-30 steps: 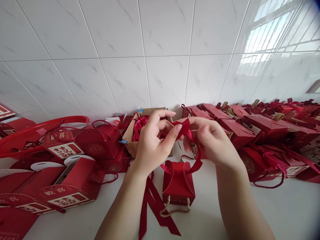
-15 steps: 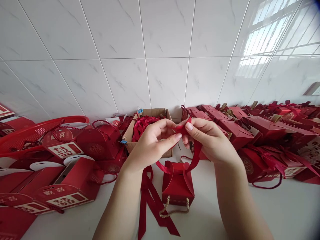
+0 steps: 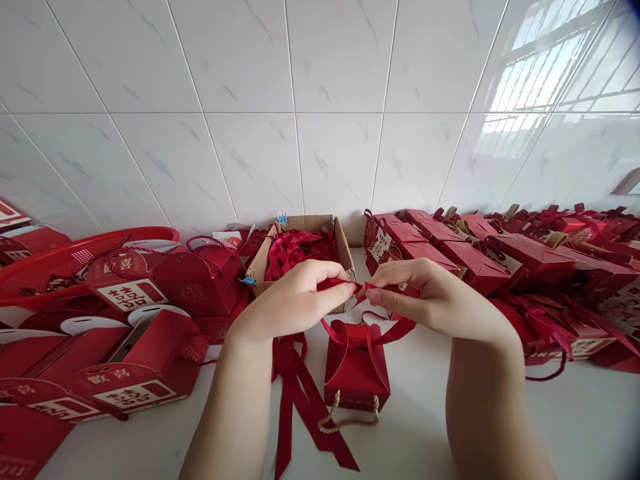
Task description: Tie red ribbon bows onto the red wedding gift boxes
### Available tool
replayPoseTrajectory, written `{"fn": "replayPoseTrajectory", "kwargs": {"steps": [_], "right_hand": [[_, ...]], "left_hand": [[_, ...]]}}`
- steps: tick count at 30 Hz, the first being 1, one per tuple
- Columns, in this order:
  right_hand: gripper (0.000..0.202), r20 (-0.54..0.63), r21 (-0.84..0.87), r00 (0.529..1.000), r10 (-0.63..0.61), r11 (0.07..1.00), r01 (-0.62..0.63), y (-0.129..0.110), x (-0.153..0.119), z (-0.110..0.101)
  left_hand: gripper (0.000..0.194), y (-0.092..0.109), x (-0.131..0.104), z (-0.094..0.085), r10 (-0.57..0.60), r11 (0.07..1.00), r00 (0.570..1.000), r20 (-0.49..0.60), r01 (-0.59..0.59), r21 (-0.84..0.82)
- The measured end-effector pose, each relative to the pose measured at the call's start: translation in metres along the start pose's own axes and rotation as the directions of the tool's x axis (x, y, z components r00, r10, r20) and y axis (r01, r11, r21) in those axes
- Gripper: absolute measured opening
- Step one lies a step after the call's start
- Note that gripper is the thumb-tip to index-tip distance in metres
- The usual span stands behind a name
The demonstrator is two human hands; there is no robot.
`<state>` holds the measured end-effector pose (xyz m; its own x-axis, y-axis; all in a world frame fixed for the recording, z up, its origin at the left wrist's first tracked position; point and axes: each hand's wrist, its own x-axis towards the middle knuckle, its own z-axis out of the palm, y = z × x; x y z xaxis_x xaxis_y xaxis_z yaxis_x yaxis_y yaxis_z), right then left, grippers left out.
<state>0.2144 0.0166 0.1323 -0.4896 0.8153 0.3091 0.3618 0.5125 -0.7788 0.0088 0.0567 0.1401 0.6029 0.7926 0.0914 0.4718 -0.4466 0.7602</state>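
A small red gift box (image 3: 356,373) stands on the white table, a beige rope handle (image 3: 349,422) hanging at its front. Through its top runs a red ribbon (image 3: 397,329), whose two sides rise to my hands. My left hand (image 3: 305,297) pinches the ribbon between thumb and fingers above the box's left side. Opposite it, my right hand (image 3: 425,293) pinches the ribbon too, fingertips close to the left ones. Where the ribbon crosses between the fingertips is partly hidden. More red ribbon strips (image 3: 300,400) lie flat beside the box, near my left forearm.
Behind my hands sits a cardboard box (image 3: 345,247) filled with red ribbons (image 3: 295,250). Red gift boxes (image 3: 150,373) with rope handles crowd the left, by a red plastic basket (image 3: 30,277). Rows of red boxes (image 3: 475,263) line the right. A tiled wall (image 3: 335,160) stands behind.
Both hands have come down closer to the gift box, still pinching the ribbon. My right hand has shifted rightward, its wrist more bent, and the ribbon's right side now slants lower.
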Motion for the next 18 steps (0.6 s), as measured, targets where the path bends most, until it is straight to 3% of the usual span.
{"fn": "replayPoseTrajectory", "kwargs": {"steps": [5,13,18], "right_hand": [[0.031,-0.069,-0.11,0.998,0.001,0.994,-0.008,-0.0022,-0.0024,0.0038],[0.025,-0.113,-0.157,0.991,0.071,0.984,-0.088,0.0,-0.0018,0.0031],[0.026,-0.12,-0.136,0.989,0.084,0.986,-0.101,0.001,-0.0018,0.0016]], "left_hand": [[0.037,0.0039,-0.0013,-0.0012,0.035,0.999,0.998,-0.043,-0.034,0.02],[0.023,0.0045,-0.0032,-0.0064,0.11,0.993,0.994,0.004,-0.11,-0.037],[0.022,0.0003,-0.0007,-0.0016,0.157,0.987,0.984,-0.082,-0.154,0.043]]}}
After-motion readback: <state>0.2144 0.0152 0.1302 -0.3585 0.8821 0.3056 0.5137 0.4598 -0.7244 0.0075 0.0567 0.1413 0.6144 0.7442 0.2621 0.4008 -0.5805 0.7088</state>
